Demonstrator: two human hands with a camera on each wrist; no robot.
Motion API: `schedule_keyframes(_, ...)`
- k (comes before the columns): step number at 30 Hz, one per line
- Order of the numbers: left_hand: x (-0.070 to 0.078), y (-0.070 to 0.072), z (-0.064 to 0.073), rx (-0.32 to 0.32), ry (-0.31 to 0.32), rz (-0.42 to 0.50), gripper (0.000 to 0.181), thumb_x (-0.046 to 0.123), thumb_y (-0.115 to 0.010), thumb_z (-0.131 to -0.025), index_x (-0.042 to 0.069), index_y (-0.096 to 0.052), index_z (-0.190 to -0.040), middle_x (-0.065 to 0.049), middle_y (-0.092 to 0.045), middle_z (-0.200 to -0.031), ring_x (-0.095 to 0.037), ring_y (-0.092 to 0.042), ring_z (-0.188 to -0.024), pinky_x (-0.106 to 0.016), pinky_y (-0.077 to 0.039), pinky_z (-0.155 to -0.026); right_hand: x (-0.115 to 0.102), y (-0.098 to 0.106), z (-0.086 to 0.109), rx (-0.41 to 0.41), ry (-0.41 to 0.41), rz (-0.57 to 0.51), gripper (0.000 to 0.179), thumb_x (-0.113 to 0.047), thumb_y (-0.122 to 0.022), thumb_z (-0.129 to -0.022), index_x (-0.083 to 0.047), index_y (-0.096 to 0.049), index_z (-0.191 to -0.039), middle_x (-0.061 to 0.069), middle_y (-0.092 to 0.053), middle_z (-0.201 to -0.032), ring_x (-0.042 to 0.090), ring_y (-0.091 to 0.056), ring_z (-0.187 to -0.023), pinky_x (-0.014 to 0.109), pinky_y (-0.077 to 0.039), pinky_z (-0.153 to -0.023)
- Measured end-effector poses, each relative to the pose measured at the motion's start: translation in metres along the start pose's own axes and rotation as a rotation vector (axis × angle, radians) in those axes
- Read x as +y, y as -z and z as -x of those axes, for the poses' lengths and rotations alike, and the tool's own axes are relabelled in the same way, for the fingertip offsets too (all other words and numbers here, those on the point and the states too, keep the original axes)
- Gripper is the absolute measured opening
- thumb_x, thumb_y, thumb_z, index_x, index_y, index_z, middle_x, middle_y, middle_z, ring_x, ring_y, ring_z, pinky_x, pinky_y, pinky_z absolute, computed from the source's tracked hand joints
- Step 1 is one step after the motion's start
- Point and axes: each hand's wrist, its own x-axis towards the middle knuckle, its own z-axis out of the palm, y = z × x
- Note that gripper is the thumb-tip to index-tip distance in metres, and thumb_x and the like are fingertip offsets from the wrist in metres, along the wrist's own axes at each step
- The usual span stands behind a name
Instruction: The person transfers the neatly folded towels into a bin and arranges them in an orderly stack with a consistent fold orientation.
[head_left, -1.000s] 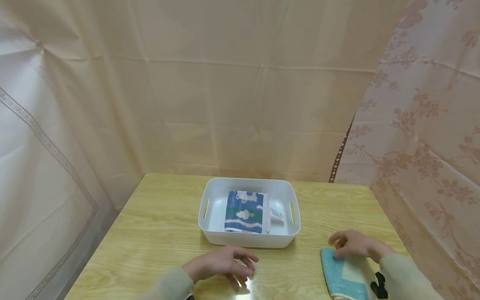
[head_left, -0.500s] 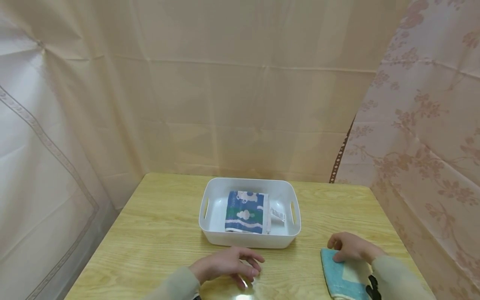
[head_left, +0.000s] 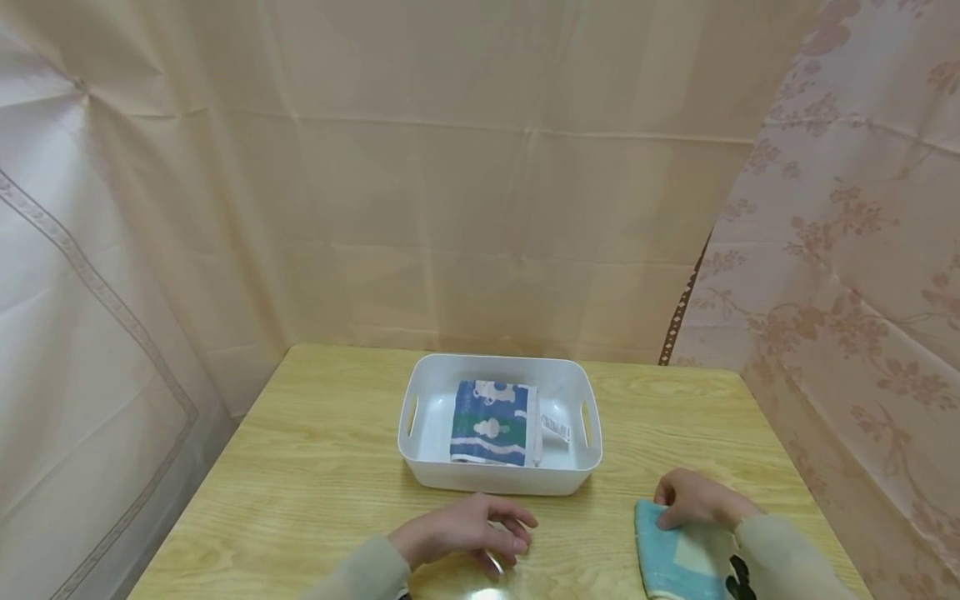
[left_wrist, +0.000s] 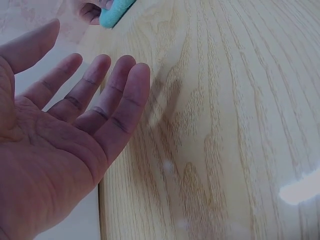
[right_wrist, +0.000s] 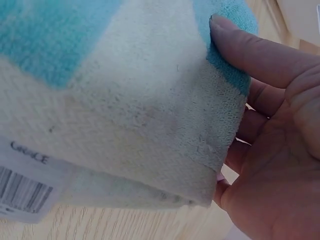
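At the table's right side my right hand [head_left: 697, 498] grips the far edge of a folded turquoise and cream towel [head_left: 663, 554]. In the right wrist view the thumb [right_wrist: 260, 52] lies on top of the towel [right_wrist: 150, 80] and the fingers curl beneath its edge. A white barcode label [right_wrist: 25, 185] hangs from the towel's hem. My left hand [head_left: 476, 533] hovers over the table in front of the basket, holding nothing; its fingers [left_wrist: 122, 105] are loosely extended in the left wrist view. A folded blue, green and white towel [head_left: 491, 425] lies inside the white plastic basket [head_left: 495, 478].
The basket stands mid-table, with a cut-out handle at each end and a barcode tag [head_left: 556, 429] inside it. Beneath everything is a wood-grain table [head_left: 315, 442]. Beige curtain cloth [head_left: 480, 208] hangs behind, with a floral cloth [head_left: 862, 275] on the right.
My right hand has closed on the turquoise towel's edge, and the towel has shifted slightly left. My left hand has drifted a little to the right. The basket stays put.
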Motion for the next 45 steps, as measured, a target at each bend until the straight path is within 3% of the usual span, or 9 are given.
schedule_keyframes(14, -0.001, -0.008, -0.003, 0.047, -0.046, -0.022, 0.037, 0.012, -0.068, -0.097, -0.001, -0.063, -0.132, -0.011, -0.069, -0.112, -0.025, -0.069, -0.091, -0.049, -0.063, -0.078, -0.022, -0.012, 0.003, -0.014, 0.112, 0.079, 0.018, -0.007, -0.078, -0.077, -0.009, -0.061, -0.081, -0.002, -0.053, -0.075, 0.016, -0.048, -0.07, 0.026, -0.035, -0.062)
schedule_keyframes(28, -0.002, -0.013, -0.01, 0.106, -0.066, -0.088, 0.037, 0.01, -0.07, -0.096, 0.008, -0.066, -0.133, -0.011, -0.067, -0.119, -0.027, -0.069, -0.09, -0.051, -0.062, -0.077, -0.061, -0.014, 0.001, 0.011, 0.212, 0.082, 0.025, -0.014, -0.081, -0.081, -0.012, -0.056, -0.086, -0.003, -0.052, -0.077, 0.011, -0.047, -0.069, 0.024, -0.036, -0.059)
schedule_keyframes(36, 0.005, -0.017, -0.009, 0.12, -0.04, -0.143, 0.037, 0.013, -0.072, -0.095, 0.016, -0.069, -0.132, -0.003, -0.067, -0.123, -0.017, -0.067, -0.092, -0.04, -0.062, -0.076, -0.084, -0.015, 0.004, -0.006, 0.277, 0.046, 0.027, -0.018, -0.083, -0.082, -0.013, -0.057, -0.088, -0.006, -0.052, -0.078, 0.007, -0.047, -0.07, 0.023, -0.037, -0.06)
schedule_keyframes(45, 0.006, -0.02, -0.008, 0.17, -0.148, -0.233, 0.043, 0.011, -0.073, -0.094, 0.016, -0.066, -0.136, -0.008, -0.065, -0.134, -0.01, -0.068, -0.093, -0.026, -0.06, -0.073, -0.1, -0.021, 0.007, 0.026, 0.367, 0.022, 0.028, -0.019, -0.084, -0.08, -0.015, -0.057, -0.087, -0.013, -0.052, -0.075, 0.001, -0.048, -0.069, 0.02, -0.039, -0.06)
